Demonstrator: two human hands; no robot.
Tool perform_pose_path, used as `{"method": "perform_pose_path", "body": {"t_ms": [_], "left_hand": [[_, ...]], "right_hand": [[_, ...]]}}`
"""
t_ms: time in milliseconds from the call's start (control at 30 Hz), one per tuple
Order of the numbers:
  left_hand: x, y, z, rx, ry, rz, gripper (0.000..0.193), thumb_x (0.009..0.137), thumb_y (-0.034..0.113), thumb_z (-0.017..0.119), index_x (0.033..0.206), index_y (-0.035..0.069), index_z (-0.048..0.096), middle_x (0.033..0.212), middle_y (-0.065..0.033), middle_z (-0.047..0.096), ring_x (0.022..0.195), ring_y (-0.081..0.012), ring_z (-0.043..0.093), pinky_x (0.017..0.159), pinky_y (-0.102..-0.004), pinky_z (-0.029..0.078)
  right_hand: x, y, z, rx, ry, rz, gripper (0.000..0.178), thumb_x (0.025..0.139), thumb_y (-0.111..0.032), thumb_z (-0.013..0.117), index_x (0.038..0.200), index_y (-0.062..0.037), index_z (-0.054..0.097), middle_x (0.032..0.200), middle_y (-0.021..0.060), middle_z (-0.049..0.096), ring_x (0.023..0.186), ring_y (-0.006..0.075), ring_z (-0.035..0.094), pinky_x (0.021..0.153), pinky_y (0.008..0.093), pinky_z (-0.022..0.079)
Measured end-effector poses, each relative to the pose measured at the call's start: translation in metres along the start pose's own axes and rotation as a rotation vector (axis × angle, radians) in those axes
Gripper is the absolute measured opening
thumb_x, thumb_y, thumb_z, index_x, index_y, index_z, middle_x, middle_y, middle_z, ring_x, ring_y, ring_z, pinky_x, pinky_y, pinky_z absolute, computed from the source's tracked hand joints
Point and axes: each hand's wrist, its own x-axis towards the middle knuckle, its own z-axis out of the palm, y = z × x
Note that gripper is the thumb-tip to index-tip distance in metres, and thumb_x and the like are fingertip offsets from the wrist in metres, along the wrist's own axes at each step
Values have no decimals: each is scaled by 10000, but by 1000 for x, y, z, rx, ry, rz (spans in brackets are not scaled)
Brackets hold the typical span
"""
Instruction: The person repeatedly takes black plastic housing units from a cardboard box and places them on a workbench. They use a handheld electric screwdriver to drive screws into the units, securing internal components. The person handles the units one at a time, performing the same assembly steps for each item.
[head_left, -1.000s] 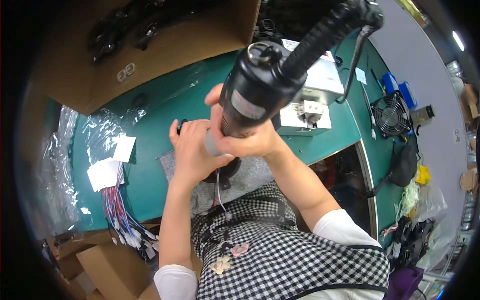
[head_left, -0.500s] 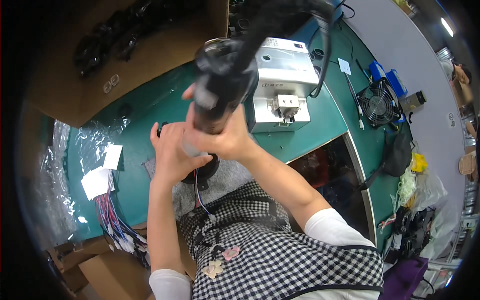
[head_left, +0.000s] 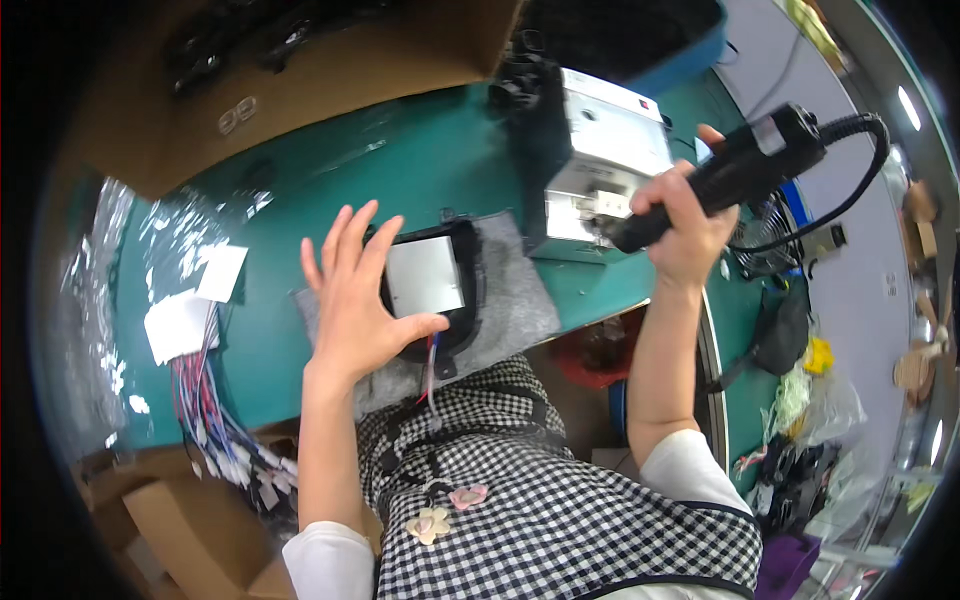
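Note:
My right hand [head_left: 690, 235] is wrapped around a black electric screwdriver [head_left: 755, 165] with a coiled cable. The screwdriver lies tilted, its nose at the front outlet of a silver box-shaped screw feeder [head_left: 610, 135]; whether the tip touches is too blurred to tell. Fingers spread, my left hand [head_left: 350, 315] rests at the left side of a black plastic housing [head_left: 470, 255], its thumb over the lower edge of a pale square plate [head_left: 425, 275] set inside. Thin coloured wires [head_left: 432, 372] come out of the housing's near side. Grey cloth [head_left: 525, 290] lies underneath.
White square panels [head_left: 180, 325] with bundled wires [head_left: 215, 430] lie at the left by clear plastic film [head_left: 95, 290]. A cardboard box [head_left: 330, 110] stands at the far left. On the right are a black fan [head_left: 765, 240] and a black pouch [head_left: 782, 325].
My right hand has carried the screwdriver from above the housing rightward to the screw feeder. The plate in the housing has come into sight. My left hand's fingers have spread.

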Motion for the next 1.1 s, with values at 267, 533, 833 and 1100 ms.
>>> {"method": "perform_pose_path", "body": {"t_ms": [267,533,833,1100], "left_hand": [[-15,-28,14,-150,25,-36,771,564,466,789,1212,128,545,1371,-130,350,1322,-316,277,1086,-568,74],[-12,-30,17,-247,56,-13,828,488,406,841,1205,126,535,1345,-119,377,1265,-301,360,1066,-577,141],[-11,-35,21,-347,65,-22,784,484,376,830,1152,95,533,1303,-107,397,1224,-284,390,1056,-584,161],[-12,-34,19,-410,48,-31,751,495,361,817,1134,86,535,1298,-104,400,1203,-282,403,1066,-566,180]], "right_hand": [[-53,-11,95,383,-164,-89,737,852,-165,607,1393,-30,124,686,101,530,559,201,554,574,391,506],[-63,13,143,365,-334,45,740,806,-114,663,1326,50,163,702,135,586,593,194,585,608,309,514],[-45,42,149,591,-800,134,633,779,-137,705,1260,-43,304,684,88,579,563,197,579,542,326,494],[-25,61,156,847,-1204,91,535,780,-159,721,1193,-102,385,651,59,585,521,193,581,485,311,482]]}}
